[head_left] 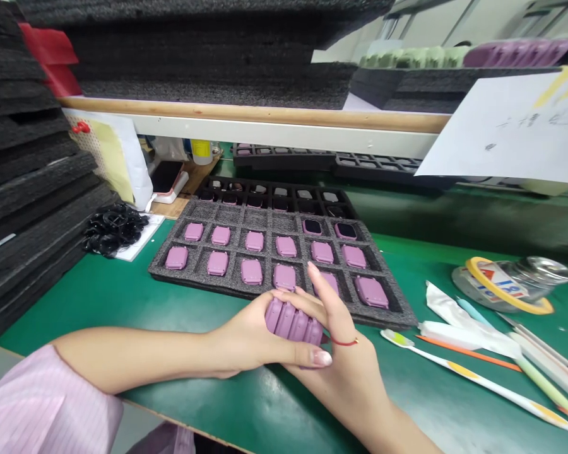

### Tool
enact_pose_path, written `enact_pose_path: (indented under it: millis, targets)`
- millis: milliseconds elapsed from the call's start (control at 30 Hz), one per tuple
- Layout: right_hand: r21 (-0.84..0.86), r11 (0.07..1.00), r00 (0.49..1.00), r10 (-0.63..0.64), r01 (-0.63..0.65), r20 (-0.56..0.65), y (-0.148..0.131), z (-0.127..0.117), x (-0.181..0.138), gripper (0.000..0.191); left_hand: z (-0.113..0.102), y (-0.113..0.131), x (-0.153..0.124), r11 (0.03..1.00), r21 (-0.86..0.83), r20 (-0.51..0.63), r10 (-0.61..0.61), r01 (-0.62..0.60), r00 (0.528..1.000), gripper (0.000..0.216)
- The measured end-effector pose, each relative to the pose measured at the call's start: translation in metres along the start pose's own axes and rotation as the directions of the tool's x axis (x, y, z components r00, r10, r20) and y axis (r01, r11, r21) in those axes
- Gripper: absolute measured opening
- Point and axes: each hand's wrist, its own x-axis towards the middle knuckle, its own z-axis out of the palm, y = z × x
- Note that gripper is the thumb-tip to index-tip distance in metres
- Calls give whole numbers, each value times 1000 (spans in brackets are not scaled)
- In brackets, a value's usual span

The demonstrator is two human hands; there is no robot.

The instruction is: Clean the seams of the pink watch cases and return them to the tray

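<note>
A row of several purple watch cases (293, 323) is held between both hands, just in front of a black foam tray (252, 217). My left hand (246, 337) wraps round the row, its thumb lying across the near side. From the right, my right hand (350, 343) closes against the row's right end and top, with one finger pointing up over the tray. Its other fingers are partly hidden. More purple cases, such as one at the tray's right corner (372, 291), lie in the front compartments. Two dark-screened watches (345, 231) sit behind them.
A second foam tray (350, 205) stands behind. To the right are a toothbrush (483, 378), an orange stick (468, 353) and a glass bottle with a yellow ring (502, 284). Black straps (113, 228) are heaped at left, beside stacked foam (28, 189). A shelf (265, 129) crosses above.
</note>
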Motion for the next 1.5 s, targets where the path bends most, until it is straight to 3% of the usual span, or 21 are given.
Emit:
enact_pose_path:
  millis: [67,300,700,900,1067,1200,1333,1400,1500]
  targets:
    - [9,1000,1000,-12,12,-6,2,3,-2,93,0,-1,0,999,25,-28,-30,31,999,58]
    - [86,996,997,-15,21,-73,4,-1,-3,67,-7,-1,-5,979,202,55,-26,15,998,82]
    - [131,991,998,17,-10,-52,0,-6,-3,60,-7,1,-6,978,204,124,21,-47,992,75]
    - [124,992,998,-25,32,-58,1,-6,-4,63,-6,5,-5,967,218,220,82,-131,972,58]
    - [110,993,999,-27,31,-37,-2,-9,-3,78,-7,7,-5,967,200,245,106,-157,964,59]
    - [139,987,997,-79,79,0,-4,-9,-1,88,-6,4,-5,961,205,177,149,-184,973,58]
    - [131,984,992,-124,118,34,-3,-7,1,87,-4,-2,-6,955,225,81,182,-196,980,64]
    - [117,981,986,-162,156,42,-1,-7,1,86,-4,-4,-7,937,268,47,220,-224,974,69]
    - [150,971,981,-194,188,26,0,-9,0,101,-7,-5,-8,869,377,49,327,-321,944,69]
